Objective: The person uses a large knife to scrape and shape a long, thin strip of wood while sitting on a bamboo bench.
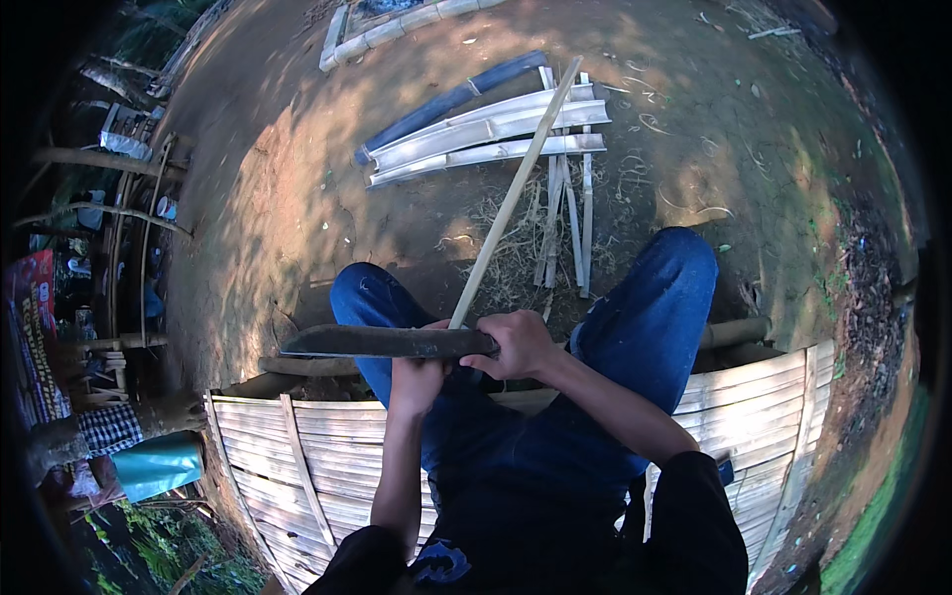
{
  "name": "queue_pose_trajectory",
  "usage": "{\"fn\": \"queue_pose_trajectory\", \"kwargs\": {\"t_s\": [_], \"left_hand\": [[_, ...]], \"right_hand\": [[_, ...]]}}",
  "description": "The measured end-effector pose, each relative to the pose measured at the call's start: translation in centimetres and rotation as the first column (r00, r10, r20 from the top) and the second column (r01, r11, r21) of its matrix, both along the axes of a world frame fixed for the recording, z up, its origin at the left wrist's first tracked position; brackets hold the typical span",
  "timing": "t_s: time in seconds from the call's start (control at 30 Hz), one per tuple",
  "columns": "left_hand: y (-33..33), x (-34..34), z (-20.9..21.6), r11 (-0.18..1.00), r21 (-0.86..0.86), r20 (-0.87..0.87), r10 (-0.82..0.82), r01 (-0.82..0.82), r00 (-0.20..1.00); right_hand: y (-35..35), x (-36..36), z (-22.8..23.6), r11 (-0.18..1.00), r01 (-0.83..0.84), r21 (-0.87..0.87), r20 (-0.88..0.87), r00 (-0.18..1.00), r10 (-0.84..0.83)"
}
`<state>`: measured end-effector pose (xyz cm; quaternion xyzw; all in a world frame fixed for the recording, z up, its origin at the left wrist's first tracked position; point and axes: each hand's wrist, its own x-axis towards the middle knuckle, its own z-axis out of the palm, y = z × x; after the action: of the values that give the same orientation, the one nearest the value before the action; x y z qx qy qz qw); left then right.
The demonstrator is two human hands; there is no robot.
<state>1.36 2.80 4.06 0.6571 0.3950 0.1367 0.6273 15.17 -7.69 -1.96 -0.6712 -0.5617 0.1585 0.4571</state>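
Observation:
My right hand (518, 343) is closed round the grip of a machete (387, 342), whose broad dark blade lies level across my lap and points left. Beneath the blade, my left hand (418, 381) is closed on the near end of a long pale bamboo strip (511, 198). The blade hides part of those fingers and the strip's end. From there the strip slants away from me, up and to the right, over the ground. Blade and strip cross just by both hands; whether the edge bites into the strip cannot be made out.
Split bamboo pieces (486, 129) and a dark bamboo length (446, 104) lie ahead on the dirt, over narrow slats (585, 218). Thin shavings (496, 223) litter the ground. I sit on a slatted bamboo bench (744, 416), knees apart. A teal cloth (157, 466) hangs at left.

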Motion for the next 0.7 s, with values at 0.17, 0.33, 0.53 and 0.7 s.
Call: {"fn": "queue_pose_trajectory", "kwargs": {"t_s": [0.17, 0.33, 0.53, 0.7], "left_hand": [[0.5, 0.4, 0.8, 0.999, 0.045, -0.006, 0.026, -0.026, 1.0], [0.8, -0.8, 1.7, 0.997, 0.032, -0.008, 0.07, -0.07, 0.998], [0.4, -0.2, 0.8, 0.999, -0.017, 0.007, 0.04, -0.04, 0.999], [-0.7, -0.4, -1.4, 0.976, 0.186, -0.065, -0.104, 0.115, 0.992]], "right_hand": [[0.5, 1.2, -0.7, 0.978, 0.2, -0.061, 0.006, 0.98, -0.2], [1.1, 4.0, -1.4, 0.901, 0.352, -0.253, -0.278, 0.866, -0.416], [0.3, 1.9, -1.4, 0.981, 0.152, -0.123, -0.272, 0.945, -0.18], [0.9, -0.6, -1.4, 0.993, 0.089, 0.079, -0.532, 0.846, -0.034]]}}
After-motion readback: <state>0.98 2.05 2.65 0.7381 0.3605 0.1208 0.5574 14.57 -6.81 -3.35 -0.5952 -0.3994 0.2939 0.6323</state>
